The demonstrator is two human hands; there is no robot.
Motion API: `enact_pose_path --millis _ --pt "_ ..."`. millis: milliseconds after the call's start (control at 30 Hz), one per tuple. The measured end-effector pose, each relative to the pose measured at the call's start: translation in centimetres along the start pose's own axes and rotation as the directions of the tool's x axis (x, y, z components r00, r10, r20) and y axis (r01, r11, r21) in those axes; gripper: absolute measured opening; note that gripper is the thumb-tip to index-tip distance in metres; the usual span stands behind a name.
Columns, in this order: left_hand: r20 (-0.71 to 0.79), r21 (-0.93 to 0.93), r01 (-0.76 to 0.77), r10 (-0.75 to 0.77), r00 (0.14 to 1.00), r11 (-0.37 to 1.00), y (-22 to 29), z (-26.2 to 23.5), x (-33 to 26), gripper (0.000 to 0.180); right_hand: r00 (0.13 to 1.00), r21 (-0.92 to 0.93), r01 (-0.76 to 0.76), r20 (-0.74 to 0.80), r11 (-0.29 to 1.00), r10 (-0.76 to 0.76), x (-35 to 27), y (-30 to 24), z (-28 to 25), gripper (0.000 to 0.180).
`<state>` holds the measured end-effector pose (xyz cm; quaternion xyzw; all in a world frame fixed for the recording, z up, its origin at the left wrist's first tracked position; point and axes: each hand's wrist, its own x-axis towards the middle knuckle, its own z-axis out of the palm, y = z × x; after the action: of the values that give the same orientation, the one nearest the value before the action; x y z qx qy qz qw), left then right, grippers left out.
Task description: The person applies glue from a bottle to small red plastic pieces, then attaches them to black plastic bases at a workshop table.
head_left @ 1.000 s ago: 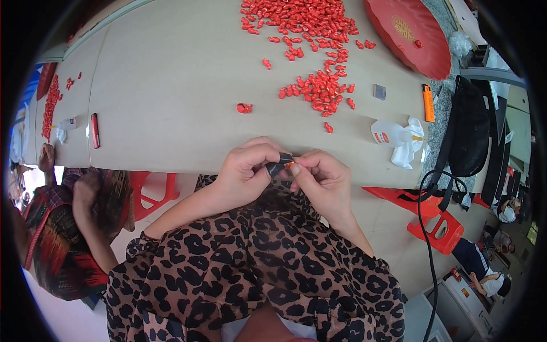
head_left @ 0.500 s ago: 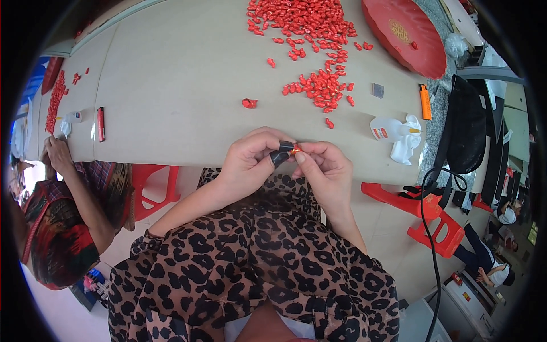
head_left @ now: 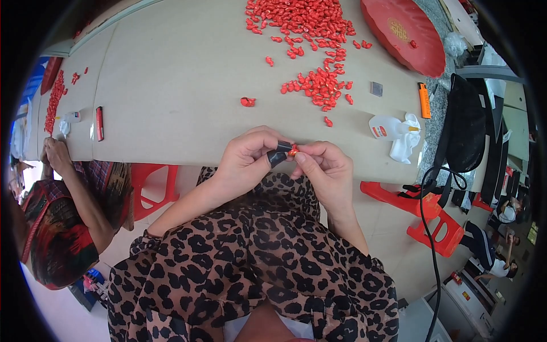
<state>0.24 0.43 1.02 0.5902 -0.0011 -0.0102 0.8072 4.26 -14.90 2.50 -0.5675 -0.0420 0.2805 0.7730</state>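
At the table's near edge, my left hand (head_left: 248, 158) and my right hand (head_left: 327, 165) meet fingertip to fingertip. Black covers wrap the left thumb and forefinger, which pinch a small red peanut-shaped piece (head_left: 293, 151) with a bit of gold showing. The right thumb and forefinger close on its other side, partly hiding it. Beyond my hands, one larger red piece (head_left: 248, 102) lies alone. Farther off, a small heap of red peanut-shaped pieces (head_left: 322, 85) trails down from a big pile (head_left: 302, 16).
At the right are a red scalloped tray (head_left: 424, 54), a small grey square (head_left: 376, 89), an orange box cutter (head_left: 424, 101), a white glue bottle (head_left: 385, 127) and crumpled tissue (head_left: 403, 149). A black cable (head_left: 428, 239) hangs down. A co-worker's hand (head_left: 58, 153) works at left.
My hands hold nearly the same pinch, with only a slight shift of the left fingers on the piece. In the right background, a person has changed posture.
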Motion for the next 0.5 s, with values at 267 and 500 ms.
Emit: enact_pose_path --millis 267,500 --pt "-0.02 0.143 -0.011 0.014 1.0 0.99 -0.24 -0.02 -0.16 0.019 0.999 -0.039 0.021 0.039 0.999 -0.02 0.01 0.03 -0.15 0.009" --pt "-0.032 0.252 -0.048 0.057 0.998 0.967 -0.74 -0.31 -0.29 0.021 1.0 -0.12 -0.004 0.03 0.993 0.008 0.0 -0.17 0.09 0.006"
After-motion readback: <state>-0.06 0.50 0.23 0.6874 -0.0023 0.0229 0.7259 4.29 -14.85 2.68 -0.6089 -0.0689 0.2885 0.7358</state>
